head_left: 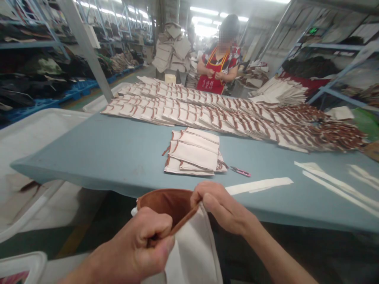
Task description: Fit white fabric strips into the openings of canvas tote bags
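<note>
Below the table's front edge I hold a cream fabric bag with a brown lining and brown edge trim, its mouth spread apart. My left hand is closed round the near rim, thumb on the outside. At the right corner of the mouth, my right hand pinches the rim between thumb and fingers. A small stack of cream pieces with brown trim lies on the table just beyond my hands. Beside that stack is a pair of pink-handled thread snips.
Long overlapping rows of cream, brown-edged pieces cover the far side of the blue table. Cream strips lie at the right front. A person in a red apron stands across the table. White bins stand at left.
</note>
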A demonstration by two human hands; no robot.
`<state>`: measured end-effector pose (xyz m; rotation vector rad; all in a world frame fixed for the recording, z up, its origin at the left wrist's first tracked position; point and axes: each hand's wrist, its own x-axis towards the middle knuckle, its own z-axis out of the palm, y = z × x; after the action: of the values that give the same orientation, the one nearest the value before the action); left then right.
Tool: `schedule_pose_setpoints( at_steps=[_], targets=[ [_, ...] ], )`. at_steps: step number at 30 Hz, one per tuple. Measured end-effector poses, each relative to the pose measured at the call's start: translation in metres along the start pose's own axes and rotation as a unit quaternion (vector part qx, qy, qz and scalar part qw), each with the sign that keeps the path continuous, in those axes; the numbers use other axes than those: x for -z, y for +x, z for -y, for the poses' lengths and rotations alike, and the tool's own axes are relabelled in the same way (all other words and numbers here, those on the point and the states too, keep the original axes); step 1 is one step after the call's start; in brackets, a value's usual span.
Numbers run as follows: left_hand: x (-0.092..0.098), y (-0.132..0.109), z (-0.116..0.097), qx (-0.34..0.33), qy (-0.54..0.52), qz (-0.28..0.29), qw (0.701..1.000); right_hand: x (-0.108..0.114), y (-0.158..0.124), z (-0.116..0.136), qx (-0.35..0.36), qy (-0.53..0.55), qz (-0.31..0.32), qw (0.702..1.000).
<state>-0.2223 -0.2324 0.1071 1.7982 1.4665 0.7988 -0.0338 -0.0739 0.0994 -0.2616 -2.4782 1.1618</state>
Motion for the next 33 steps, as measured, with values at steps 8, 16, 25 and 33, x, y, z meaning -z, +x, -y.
schedule_pose_setpoints(
  at_steps=[8, 16, 25, 33],
  targets=[
    [0.008, -0.042, 0.048, 0.009, 0.007, -0.100, 0.995, -0.007, 0.006, -0.005, -0.112, 0.095, 0.047, 0.988],
    [0.039, -0.009, 0.032, 0.006, -0.045, 0.002, 0.999, 0.006, 0.013, 0.032, -0.093, 0.121, 0.069, 0.986],
    [0.024, 0.024, 0.005, -0.019, -0.173, 0.060, 0.983, 0.005, 0.007, 0.038, -0.107, 0.106, 0.082, 0.985],
    [0.019, 0.027, 0.006, -0.026, -0.161, 0.085, 0.983, 0.001, -0.005, 0.023, -0.142, 0.167, 0.089, 0.972]
  ],
)
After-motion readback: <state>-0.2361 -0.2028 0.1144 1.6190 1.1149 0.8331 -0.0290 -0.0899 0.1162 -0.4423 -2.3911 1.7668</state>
